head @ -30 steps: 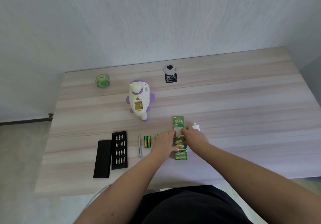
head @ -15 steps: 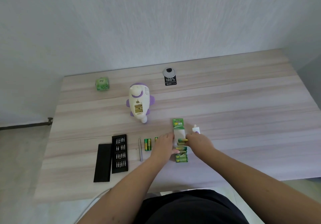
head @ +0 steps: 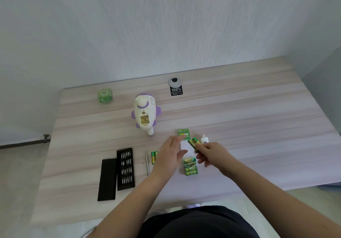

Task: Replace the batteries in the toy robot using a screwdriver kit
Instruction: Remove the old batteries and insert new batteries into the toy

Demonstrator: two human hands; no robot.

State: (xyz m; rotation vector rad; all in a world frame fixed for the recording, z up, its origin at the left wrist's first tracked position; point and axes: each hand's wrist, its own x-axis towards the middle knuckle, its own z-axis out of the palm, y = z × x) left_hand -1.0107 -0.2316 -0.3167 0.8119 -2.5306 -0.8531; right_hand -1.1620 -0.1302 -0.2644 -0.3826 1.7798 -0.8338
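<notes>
My right hand [head: 214,154] pinches two new batteries [head: 193,142] above the pack [head: 190,165], my left hand [head: 170,152] presses it flat and open, so next they go into the open toy [head: 144,115] farther back on the desk [head: 239,127].

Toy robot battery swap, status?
Done: the toy robot lies on its front with its battery bay open and apparently empty; loose batteries lie by the screwdriver. In hand: the right hand holds two fresh batteries above the pack, which the left hand steadies. Left: load them, refit the cover, screw it down.
</notes>
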